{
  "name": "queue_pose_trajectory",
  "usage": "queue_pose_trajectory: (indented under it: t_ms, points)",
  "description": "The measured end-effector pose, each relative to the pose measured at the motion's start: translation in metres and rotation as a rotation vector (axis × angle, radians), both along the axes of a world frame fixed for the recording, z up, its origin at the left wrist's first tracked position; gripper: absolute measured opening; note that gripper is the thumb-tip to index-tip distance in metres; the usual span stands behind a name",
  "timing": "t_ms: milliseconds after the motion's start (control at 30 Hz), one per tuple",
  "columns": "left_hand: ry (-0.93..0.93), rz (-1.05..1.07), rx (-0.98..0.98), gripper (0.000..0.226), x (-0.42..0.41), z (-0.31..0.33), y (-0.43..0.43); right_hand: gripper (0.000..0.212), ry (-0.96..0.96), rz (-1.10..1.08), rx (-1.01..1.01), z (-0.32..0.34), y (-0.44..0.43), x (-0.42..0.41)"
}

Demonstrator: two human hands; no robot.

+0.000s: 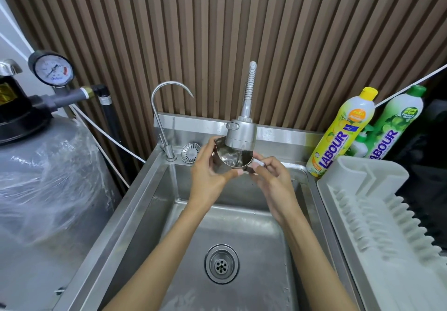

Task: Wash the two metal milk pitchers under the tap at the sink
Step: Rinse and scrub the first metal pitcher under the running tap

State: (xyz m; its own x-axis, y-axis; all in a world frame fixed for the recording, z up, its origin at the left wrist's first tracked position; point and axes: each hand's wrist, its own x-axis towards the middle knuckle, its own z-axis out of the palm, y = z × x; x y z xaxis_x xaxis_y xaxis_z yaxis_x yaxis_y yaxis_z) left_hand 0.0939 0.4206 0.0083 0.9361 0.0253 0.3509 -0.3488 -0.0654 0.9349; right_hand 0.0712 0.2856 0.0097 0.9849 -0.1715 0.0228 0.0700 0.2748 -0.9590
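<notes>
Right, both hands are up at the back of the stainless steel sink [135,189], and between them sits a small shiny steel milk pitcher [231,160], held directly beneath the silver spray-head tap [240,132] on its flexible ribbed hose. The pitcher is tipped toward us, open mouth showing its gleaming inside, rim just under the spray head. The left hand [209,169] cups the body from the left side, fingers curled round the back, thumb lying across the front wall. The right hand [271,177] is on the other side, pinching the pitcher's handle between thumb and fingertips. So it's held clear of the basin floor, well above the round drain [222,263]. A thin run of water seems to fall into it, though I can't be sure. Just left of the hands, a slim gooseneck tap [167,107] and a round metal strainer [191,153] sit on the sink ledge. Over on the right, a yellow dish-soap bottle [343,131] and a green dish-soap bottle [396,124] lean by the slatted wall, beside a white plastic dish rack [377,214].
</notes>
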Motion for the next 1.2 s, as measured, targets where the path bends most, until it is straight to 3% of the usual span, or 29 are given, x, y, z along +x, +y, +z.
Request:
queue_pose_trajectory:
  t_ms: [167,233,333,433,567,700,767,933,1033,1100,1200]
  points:
    - [-0.089,0.175,0.265,0.074,-0.006,0.009,0.005,0.017,0.084,0.018,0.037,-0.010,0.003,-0.002]
    - [-0.053,0.254,0.356,0.083,-0.007,0.011,0.006,0.015,0.100,0.005,0.001,-0.007,0.004,-0.006]
    - [0.073,0.294,0.398,0.076,-0.009,0.012,0.005,0.015,0.141,-0.045,-0.080,0.001,0.004,-0.011]
    - [0.209,0.180,0.268,0.065,-0.011,0.012,0.005,0.026,0.183,-0.119,-0.206,0.015,-0.002,-0.015]
    - [0.450,-0.122,-0.030,0.037,-0.014,0.010,0.006,0.032,0.161,-0.227,-0.618,0.033,-0.011,-0.015]
    - [0.448,-0.261,-0.138,0.045,-0.011,0.002,0.000,0.032,0.099,-0.324,-0.798,0.037,-0.012,-0.017]
    - [0.392,-0.226,-0.148,0.047,-0.009,0.001,-0.005,0.030,0.070,-0.303,-0.710,0.032,-0.013,-0.017]
    - [0.165,-0.059,-0.125,0.058,-0.008,0.004,-0.013,0.026,0.041,-0.143,-0.277,0.010,-0.011,-0.003]
    - [0.030,0.075,0.028,0.062,-0.007,0.006,-0.010,0.025,0.045,-0.014,0.005,0.001,-0.004,0.004]
    - [-0.041,0.178,0.163,0.067,-0.009,0.009,-0.007,0.022,0.078,0.001,0.038,-0.002,0.000,0.004]
    - [-0.079,0.306,0.324,0.064,-0.014,0.014,0.000,0.019,0.116,-0.023,-0.075,-0.002,0.005,-0.002]
